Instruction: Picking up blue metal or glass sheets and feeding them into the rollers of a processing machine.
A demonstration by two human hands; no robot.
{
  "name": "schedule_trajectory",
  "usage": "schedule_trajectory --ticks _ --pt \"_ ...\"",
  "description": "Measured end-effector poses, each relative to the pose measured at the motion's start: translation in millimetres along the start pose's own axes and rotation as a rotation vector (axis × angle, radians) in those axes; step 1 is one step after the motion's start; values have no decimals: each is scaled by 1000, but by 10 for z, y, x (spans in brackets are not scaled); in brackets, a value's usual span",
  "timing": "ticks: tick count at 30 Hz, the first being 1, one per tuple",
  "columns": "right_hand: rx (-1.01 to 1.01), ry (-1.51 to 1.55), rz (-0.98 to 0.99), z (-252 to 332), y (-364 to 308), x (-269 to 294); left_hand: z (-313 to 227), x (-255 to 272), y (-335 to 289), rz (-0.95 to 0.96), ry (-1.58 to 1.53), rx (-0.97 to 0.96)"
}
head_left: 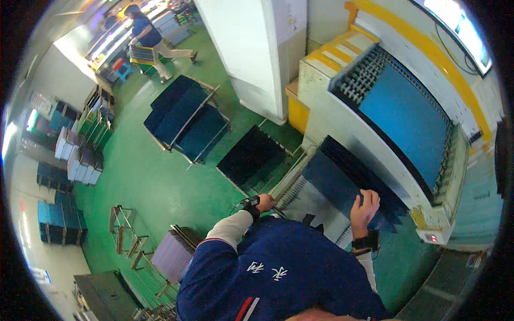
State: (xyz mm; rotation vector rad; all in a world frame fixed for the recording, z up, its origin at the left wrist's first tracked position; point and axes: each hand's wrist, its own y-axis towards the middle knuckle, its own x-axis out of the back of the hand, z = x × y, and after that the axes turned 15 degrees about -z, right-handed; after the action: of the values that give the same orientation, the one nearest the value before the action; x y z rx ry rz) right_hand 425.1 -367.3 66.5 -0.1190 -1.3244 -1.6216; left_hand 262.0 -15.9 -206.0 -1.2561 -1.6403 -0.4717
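A dark blue sheet point(337, 184) leans with several more dark sheets point(350, 166) in a slotted rack in front of me. My right hand point(365, 207) is at the near right part of the blue sheet, fingers bent and apart, and I cannot tell whether it touches. My left hand point(265, 203) is closed at the near end of the rack's pale rail point(294, 174); what lies inside its fingers is hidden. Between my hands shows a bare grey surface point(308, 200) of the rack, bordered by comb-like slots. Both wrists wear black straps with small devices.
A roller machine point(342, 107) with a bright blue panel point(407, 115) on it stands at the right. Racks of dark sheets point(187, 120) stand on the green floor point(128, 176), beside a white pillar point(251, 53). A person point(147, 35) walks at the far left carrying a panel stack.
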Motion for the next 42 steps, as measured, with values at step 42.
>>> schedule_trajectory --ticks 42 --pt "-1074 20 -91 -1574 -855 1169 -2376 1304 794 -451 -846 -159"
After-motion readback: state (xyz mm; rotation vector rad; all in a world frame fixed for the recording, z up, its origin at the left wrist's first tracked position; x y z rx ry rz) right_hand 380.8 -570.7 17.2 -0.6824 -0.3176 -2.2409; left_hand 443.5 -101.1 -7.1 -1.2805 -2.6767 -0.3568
